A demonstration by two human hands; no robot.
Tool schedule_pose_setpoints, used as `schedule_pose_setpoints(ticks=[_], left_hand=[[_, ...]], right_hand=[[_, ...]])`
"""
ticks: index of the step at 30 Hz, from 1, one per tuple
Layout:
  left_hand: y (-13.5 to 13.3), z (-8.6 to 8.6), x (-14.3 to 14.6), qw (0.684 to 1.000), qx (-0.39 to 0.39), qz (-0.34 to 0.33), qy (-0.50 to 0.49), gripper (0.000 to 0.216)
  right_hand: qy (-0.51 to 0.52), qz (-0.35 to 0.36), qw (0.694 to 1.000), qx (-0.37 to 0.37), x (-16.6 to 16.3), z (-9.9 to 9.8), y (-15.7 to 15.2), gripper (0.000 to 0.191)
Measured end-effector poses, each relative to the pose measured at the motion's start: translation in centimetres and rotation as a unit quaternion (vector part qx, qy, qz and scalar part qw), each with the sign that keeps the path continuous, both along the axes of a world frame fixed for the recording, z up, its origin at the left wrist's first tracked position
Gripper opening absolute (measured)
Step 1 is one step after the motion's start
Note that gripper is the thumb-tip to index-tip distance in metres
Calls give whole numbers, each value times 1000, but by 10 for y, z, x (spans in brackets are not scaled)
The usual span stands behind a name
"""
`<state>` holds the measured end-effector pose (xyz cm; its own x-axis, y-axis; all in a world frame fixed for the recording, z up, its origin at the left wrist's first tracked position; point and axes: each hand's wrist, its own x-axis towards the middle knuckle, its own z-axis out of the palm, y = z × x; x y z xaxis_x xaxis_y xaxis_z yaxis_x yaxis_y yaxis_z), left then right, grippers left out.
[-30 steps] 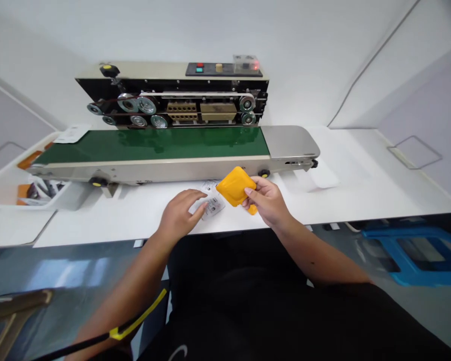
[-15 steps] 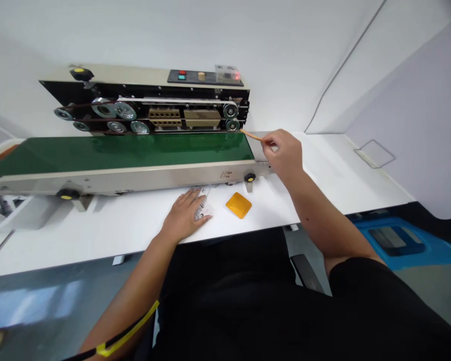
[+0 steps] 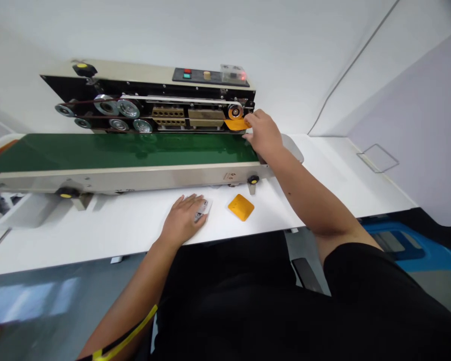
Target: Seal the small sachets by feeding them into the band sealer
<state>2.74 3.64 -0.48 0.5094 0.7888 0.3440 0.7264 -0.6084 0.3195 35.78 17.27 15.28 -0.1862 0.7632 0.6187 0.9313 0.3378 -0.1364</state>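
R hand (image 3: 261, 134) nearly closed, pinching orange sachet (image 3: 236, 124) at right end of sealer (image 3: 146, 95): keep edge square to belts, fingertips off roller; L hand (image 3: 182, 219) open, flat on printed cards (image 3: 203, 209) in front of sealer, yellow sachet (image 3: 241, 207) loose just beside them.

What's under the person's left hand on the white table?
The left hand rests on a clear printed packet; only its edge by the fingers shows, the rest is covered.
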Motion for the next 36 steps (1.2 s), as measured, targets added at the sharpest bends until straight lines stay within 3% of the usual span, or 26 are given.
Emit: schedule_pose_setpoints(ticks=[2, 5, 8, 10, 12, 16, 19, 21, 23, 27, 29, 32, 36], left_hand=[[-3, 3, -2, 999, 31, -6, -37, 34], [-10, 14, -6, 989, 85, 7, -123, 27], [-20, 27, -6, 965, 120, 77, -221, 20], [-28, 35, -1, 947, 83, 115, -289, 21], [-35, 41, 5, 928, 3, 124, -352, 24], [-43, 44, 13, 893, -124, 108, -418, 31], [-41, 42, 8, 916, -124, 94, -371, 33], [-39, 38, 1, 958, -83, 75, -265, 39], [-38, 31, -7, 988, -44, 48, -137, 53], [-45, 11, -21, 999, -24, -32, 25, 76], [-53, 3, -26, 993, -19, -98, 59, 74], [-62, -3, -31, 984, -10, -171, 46, 57], [-72, 0, -30, 982, 11, -188, -27, 51]], right_hand=[[38, 11, 999, 18, -8, -4, -25, 31], [101, 89, 991, 13, -35, -25, -82, 26], [154, 230, 959, -63, -70, -58, -138, 25], [223, 282, 921, -148, -90, -78, -162, 36], [321, 272, 874, -244, -104, -94, -173, 45], [479, 237, 762, -366, -110, -104, -171, 39], [515, 250, 731, -372, -96, -90, -166, 40], [517, 248, 747, -337, -76, -71, -157, 42], [507, 222, 787, -272, -47, -46, -139, 44], [456, 129, 873, -119, 23, -10, -65, 53], [425, 99, 896, -84, 48, -8, -19, 61], [376, 90, 919, -76, 62, -21, 45, 66], [327, 84, 938, -79, 50, -28, 89, 58]])
